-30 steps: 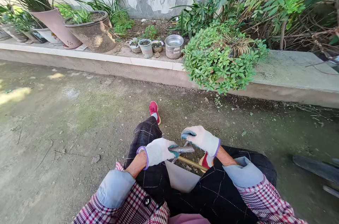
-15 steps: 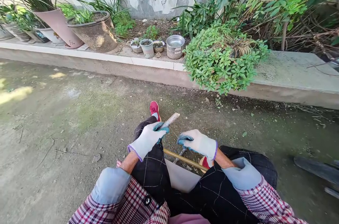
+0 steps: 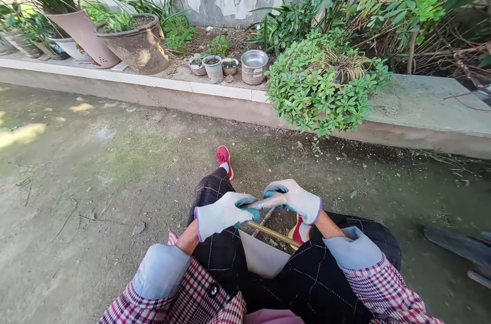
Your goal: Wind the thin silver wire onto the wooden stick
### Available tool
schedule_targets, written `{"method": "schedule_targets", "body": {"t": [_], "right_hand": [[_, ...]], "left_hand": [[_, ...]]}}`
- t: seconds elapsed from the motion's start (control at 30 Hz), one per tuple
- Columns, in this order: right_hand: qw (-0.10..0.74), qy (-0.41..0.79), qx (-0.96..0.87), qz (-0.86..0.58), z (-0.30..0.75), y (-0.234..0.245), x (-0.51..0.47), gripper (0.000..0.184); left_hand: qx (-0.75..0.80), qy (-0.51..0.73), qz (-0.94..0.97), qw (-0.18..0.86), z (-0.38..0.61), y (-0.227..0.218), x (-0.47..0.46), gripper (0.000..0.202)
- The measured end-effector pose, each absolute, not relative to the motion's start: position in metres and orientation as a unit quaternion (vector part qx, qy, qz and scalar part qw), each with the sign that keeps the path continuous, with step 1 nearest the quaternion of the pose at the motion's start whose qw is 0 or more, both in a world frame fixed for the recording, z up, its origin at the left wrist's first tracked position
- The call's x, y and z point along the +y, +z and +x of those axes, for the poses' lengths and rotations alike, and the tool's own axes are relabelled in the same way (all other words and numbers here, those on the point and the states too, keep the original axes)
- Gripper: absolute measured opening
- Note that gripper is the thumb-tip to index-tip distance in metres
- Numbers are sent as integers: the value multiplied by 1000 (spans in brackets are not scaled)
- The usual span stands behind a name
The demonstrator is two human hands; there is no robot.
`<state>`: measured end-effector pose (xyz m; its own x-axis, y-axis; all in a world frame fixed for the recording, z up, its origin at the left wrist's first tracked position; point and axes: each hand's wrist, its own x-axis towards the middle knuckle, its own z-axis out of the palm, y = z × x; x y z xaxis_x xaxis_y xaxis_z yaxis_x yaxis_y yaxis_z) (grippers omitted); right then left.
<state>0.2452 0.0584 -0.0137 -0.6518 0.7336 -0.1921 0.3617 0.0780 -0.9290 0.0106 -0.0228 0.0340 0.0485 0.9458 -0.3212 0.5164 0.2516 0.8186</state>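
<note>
Since the earlier frame, the left hand (image 3: 226, 211) has dropped toward six o'clock of the head view, and the short pale stick (image 3: 264, 204) in it has swung from pointing at two o'clock to lying almost at three. Its far end now reaches the curled fingers of the right hand (image 3: 297, 199), just past four o'clock. Both hands wear white gloves with blue-green palms. The left has its thumb and fingers closed firmly round the stick's near end; the right is bent over the other end, but whether it grips or only touches is hidden by its own fingers. A brass-coloured rod (image 3: 274, 234) runs below the stick, toward five o'clock, beside a thin grey rod (image 3: 265, 219) whose upper end is lost near the right hand. The step in hand appears to be handling the stick between both hands, in front of the knees. The next move seems to call for a steady left hold and a surer right one, clear of the rods. At twelve o'clock, well apart, a metal pot (image 3: 253, 71) stands on the ledge (image 3: 222, 88).
</note>
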Motion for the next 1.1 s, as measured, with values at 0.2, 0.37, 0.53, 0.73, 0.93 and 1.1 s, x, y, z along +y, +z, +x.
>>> {"method": "schedule_targets", "body": {"t": [0.2, 0.37, 0.53, 0.73, 0.93, 1.1], "right_hand": [[141, 592, -682, -405, 236, -13, 46, 23], [114, 567, -734, -355, 235, -3, 42, 22], [87, 480, -803, -343, 242, -2, 48, 19], [98, 494, -789, -351, 245, -9, 55, 19], [141, 559, -711, -403, 239, -13, 52, 22], [117, 569, -719, -381, 236, -12, 45, 26]], "left_hand": [[627, 309, 498, 513, 11, 30, -6, 27], [671, 291, 551, 402, 4, 13, -1, 24], [646, 125, 621, 426, 10, 13, -9, 21], [594, 154, 609, 503, 11, 22, -27, 19], [593, 257, 545, 534, 7, 25, -13, 30], [654, 333, 508, 451, 7, 18, -1, 28]]}}
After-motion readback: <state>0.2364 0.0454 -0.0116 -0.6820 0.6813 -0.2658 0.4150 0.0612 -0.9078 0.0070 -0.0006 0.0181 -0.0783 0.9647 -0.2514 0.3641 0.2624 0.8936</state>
